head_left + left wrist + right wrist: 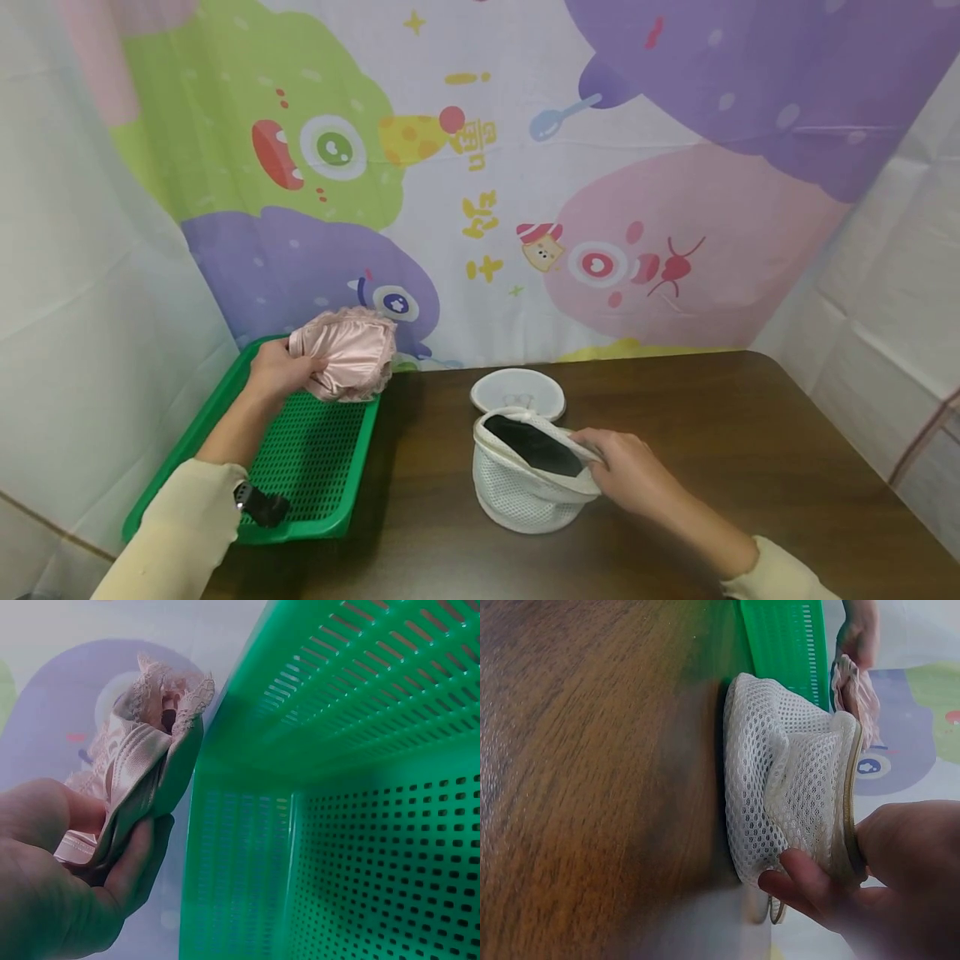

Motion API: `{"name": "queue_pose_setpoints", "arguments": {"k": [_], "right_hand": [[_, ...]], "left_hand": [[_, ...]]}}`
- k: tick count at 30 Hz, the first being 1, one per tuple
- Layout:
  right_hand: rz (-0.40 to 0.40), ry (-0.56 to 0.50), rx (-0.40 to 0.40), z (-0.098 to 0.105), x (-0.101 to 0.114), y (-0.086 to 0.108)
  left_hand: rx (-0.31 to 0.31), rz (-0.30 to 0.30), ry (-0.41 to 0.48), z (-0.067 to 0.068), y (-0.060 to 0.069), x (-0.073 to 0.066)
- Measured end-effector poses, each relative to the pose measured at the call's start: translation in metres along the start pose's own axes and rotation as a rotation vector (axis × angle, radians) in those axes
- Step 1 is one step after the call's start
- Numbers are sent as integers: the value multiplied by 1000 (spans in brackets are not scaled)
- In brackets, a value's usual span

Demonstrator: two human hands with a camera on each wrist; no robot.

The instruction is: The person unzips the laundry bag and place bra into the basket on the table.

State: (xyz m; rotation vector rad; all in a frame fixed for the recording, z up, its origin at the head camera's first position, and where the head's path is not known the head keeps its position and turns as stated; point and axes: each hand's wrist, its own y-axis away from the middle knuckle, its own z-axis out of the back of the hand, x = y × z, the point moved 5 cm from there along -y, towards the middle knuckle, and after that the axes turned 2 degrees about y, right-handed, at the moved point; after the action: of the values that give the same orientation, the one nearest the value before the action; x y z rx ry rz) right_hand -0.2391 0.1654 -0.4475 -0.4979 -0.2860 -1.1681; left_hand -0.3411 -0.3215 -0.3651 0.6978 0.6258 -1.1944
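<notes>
A folded pink satin garment (348, 354) with lace trim is held up over the far end of the green basket (360, 475). My left hand (281, 369) pinches it between thumb and fingers; the left wrist view shows its stitched band and lace (142, 750). On the table stands a round white mesh laundry bag (525, 500), its zip lid (517, 392) folded back behind it. The bag's mouth gapes, and its inside looks black. My right hand (630, 471) grips the rim at the right, thumb and fingers on either side of the edge (847, 802).
The basket, with slotted walls and a perforated floor, stands at the left of the brown wooden table (712, 467). A cartoon-printed curtain (480, 317) hangs behind the table. White sheeting (892, 275) covers the sides. A dark watch-like device (261, 504) is on the left wrist.
</notes>
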Motion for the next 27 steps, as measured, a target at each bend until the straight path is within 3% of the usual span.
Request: {"name": "queue_pose_setpoints", "arguments": {"k": [9, 27], "right_hand": [[-8, 1, 4, -1, -2, -1], [-11, -2, 3, 0, -1, 1]], "left_hand": [[19, 11, 44, 7, 0, 9], [88, 50, 128, 5, -5, 20]]}}
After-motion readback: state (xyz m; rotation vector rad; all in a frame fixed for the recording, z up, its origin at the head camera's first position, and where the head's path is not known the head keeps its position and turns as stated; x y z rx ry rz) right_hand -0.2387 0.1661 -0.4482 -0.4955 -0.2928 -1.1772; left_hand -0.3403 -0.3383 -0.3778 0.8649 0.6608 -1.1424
